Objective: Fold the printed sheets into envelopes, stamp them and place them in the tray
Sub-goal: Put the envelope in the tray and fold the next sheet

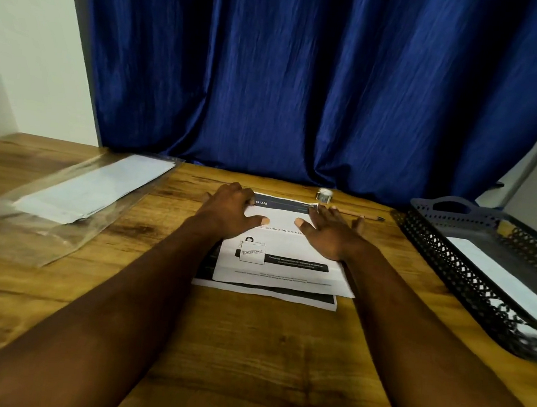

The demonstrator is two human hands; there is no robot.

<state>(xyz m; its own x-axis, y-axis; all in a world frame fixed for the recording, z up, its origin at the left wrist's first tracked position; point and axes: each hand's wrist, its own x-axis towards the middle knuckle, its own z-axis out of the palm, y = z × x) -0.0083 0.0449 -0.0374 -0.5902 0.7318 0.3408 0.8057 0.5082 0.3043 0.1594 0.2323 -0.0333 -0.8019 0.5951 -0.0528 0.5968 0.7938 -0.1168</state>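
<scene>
At the far left a clear plastic sleeve (66,198) lies on the wooden desk (248,347), with white envelopes (99,188) stacked inside it, well apart from the work.

In the middle sits a small pile of printed sheets (281,263), the top one a little askew over the one below. The left hand (230,213) lies flat on the upper left part of the top sheet, fingers spread toward its far edge and the thumb pointing inward; it grips nothing. The right hand (329,231) mirrors it on the upper right part, palm down and open, also holding nothing.

This looks like the very start of folding: both hands are pressing or squaring the top sheet, and no crease shows yet. The next move probably calls for pinching one edge, bringing it over evenly, and keeping the lower sheet from dragging along.

Just beyond the sheets a small round stamp (324,195) stands near the curtain, with a pen (362,215) lying beside the right fingertips.

At the right a dark perforated tray (450,268) holds one white envelope (507,279).

The desk is brown woodgrain. A deep blue curtain (304,76) hangs behind it, with a pale wall (30,52) at the left.
</scene>
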